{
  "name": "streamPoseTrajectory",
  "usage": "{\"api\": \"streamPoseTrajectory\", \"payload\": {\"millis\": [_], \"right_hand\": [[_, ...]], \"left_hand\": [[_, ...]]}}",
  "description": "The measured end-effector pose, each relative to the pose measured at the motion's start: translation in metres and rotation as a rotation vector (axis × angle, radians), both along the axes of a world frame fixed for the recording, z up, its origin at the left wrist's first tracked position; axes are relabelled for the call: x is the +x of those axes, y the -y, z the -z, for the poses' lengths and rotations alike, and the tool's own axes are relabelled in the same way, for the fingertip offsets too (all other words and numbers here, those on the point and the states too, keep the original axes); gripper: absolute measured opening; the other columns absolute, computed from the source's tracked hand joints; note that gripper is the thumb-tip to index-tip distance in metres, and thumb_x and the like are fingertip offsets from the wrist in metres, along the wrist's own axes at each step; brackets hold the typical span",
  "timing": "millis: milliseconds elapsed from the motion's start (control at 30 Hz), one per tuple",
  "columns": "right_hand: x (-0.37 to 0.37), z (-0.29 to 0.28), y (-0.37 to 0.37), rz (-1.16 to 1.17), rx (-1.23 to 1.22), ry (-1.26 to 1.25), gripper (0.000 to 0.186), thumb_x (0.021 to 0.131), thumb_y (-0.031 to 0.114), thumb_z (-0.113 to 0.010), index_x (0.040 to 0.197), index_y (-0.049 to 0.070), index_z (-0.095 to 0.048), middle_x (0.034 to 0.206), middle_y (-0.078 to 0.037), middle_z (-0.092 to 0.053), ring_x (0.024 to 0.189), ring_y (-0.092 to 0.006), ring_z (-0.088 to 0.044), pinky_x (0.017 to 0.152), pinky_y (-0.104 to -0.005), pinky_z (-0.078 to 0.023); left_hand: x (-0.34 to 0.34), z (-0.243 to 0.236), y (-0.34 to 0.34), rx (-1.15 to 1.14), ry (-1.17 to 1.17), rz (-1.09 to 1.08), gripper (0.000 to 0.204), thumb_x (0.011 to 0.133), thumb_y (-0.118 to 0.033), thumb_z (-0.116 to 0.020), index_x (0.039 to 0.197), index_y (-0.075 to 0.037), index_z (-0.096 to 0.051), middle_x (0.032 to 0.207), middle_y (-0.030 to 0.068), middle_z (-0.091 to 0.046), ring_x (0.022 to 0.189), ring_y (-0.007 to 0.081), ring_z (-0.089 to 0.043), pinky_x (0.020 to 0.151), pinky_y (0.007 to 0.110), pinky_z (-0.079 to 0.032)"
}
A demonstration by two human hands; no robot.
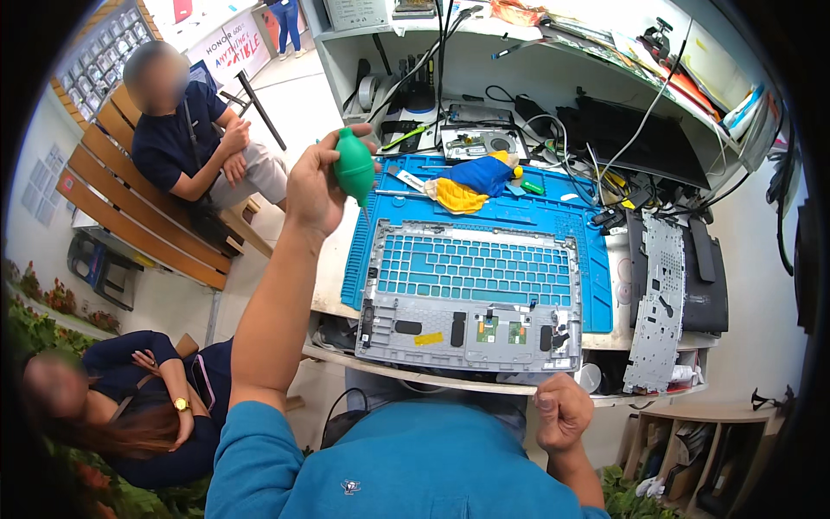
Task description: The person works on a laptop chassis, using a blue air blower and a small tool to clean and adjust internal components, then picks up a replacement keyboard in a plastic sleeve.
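Laptop casing lies flat, inner face up, on a blue work mat, its front strip reaching past the mat toward the near edge of the table. Blue shows through the empty key openings, and lying this way leaves the small green boards and the strip of yellow tape exposed; the mat probably guards the piece against scratches and slipping.

The left hand is wrapped around a green air blower, raised above the casing's far left corner. Its thin nozzle points downward, and the bulb sits against the palm and fingers, a grip that seems suited to squeezing and aiming at once. The right hand is curled narrow, just beside the casing's near right corner; nothing shows in it, and I cannot tell whether it touches the table edge.

A blue and yellow cloth lies bunched at the back of the mat, within reach yet off the casing. To the right, a perforated metal plate leans across dark equipment, apparently set aside to leave room.
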State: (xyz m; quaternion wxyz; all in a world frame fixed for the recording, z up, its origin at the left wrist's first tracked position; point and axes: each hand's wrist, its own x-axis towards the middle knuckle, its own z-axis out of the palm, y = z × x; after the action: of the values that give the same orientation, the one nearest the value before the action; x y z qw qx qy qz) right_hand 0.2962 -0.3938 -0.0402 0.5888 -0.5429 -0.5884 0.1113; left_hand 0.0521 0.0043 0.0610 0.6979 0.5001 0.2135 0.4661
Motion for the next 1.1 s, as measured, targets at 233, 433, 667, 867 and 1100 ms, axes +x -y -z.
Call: {"api": "streamPoseTrajectory", "payload": {"millis": [233,433,667,867,1100], "right_hand": [[-0.018,-0.009,-0.019,-0.185,0.066,0.083,0.024,0.096,0.007,-0.077,0.078,0.003,-0.061,0.073,-0.012,-0.064,0.058,-0.0274,-0.058,0.052,-0.0386,-0.044],[-0.009,0.003,0.009,-0.059,0.034,0.013,0.024,0.098,0.007,-0.073,0.077,0.003,-0.060,0.072,-0.011,-0.064,0.059,-0.0271,-0.060,0.054,-0.0373,-0.046],[-0.009,0.006,0.016,0.046,-0.009,-0.021,0.026,0.100,0.007,-0.072,0.077,0.002,-0.061,0.072,-0.011,-0.065,0.060,-0.0266,-0.061,0.057,-0.0374,-0.047],[-0.010,0.004,0.010,0.017,-0.030,0.008,0.026,0.100,0.007,-0.072,0.077,0.002,-0.060,0.073,-0.012,-0.066,0.061,-0.0278,-0.063,0.058,-0.0381,-0.049],[-0.010,0.001,0.007,-0.014,-0.036,0.048,0.024,0.099,0.006,-0.073,0.079,0.002,-0.060,0.075,-0.013,-0.066,0.062,-0.0286,-0.063,0.058,-0.0386,-0.049]], "left_hand": [[0.075,0.008,0.123,1.549,-0.277,0.261,0.031,0.088,-0.025,-0.092,0.106,-0.010,-0.073,0.110,0.0086,-0.071,0.101,0.0289,-0.071,0.089,0.040,-0.058],[0.053,0.049,0.123,1.400,-0.399,0.221,0.026,0.082,-0.024,-0.089,0.085,-0.012,-0.066,0.093,0.0044,-0.065,0.087,0.0240,-0.067,0.072,0.039,-0.052],[0.035,0.063,0.108,1.449,-0.461,0.076,0.025,0.067,-0.011,-0.083,0.070,-0.012,-0.059,0.075,0.0029,-0.057,0.067,0.0246,-0.059,0.058,0.038,-0.045],[0.041,0.066,0.112,1.424,-0.300,-0.008,0.030,0.065,-0.009,-0.081,0.066,-0.013,-0.051,0.069,0.0037,-0.047,0.059,0.0246,-0.051,0.053,0.038,-0.041],[0.036,0.063,0.112,1.471,-0.381,-0.001,0.029,0.065,-0.009,-0.082,0.067,-0.014,-0.053,0.070,0.0028,-0.047,0.059,0.0237,-0.052,0.052,0.038,-0.041]]}}
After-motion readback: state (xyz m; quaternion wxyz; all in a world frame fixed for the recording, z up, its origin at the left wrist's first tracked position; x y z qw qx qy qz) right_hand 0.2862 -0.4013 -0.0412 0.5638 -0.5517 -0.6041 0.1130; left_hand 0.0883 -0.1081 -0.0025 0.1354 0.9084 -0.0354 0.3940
